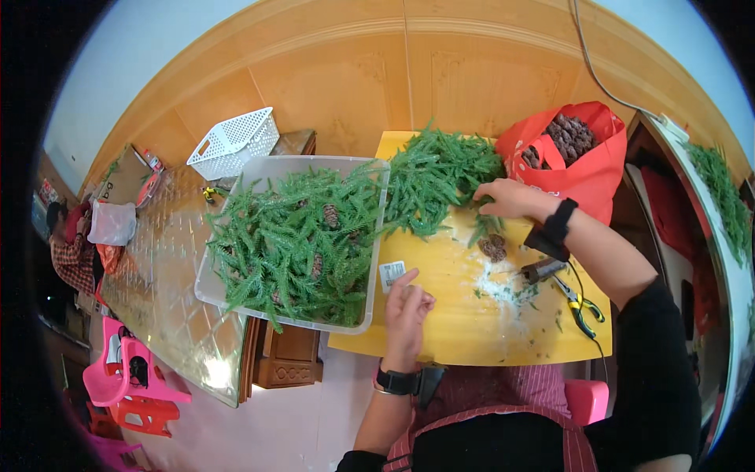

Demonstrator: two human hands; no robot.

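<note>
Hands work at yellow table [440, 330]. Right hand [507, 198] reaches into green sprig pile [440, 181] at far edge, fingers seemingly closing on sprig. Left hand [405, 303] empty, loosely curled near left edge. Pine cone [494, 247] lies mid-table. Step: picking sprig; next calls for bringing it to cone.

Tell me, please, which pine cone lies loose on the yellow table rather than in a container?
The single pine cone just below the right hand, beside the loose green sprigs. The others sit in the red bag or among sprigs in the clear bin.
</note>
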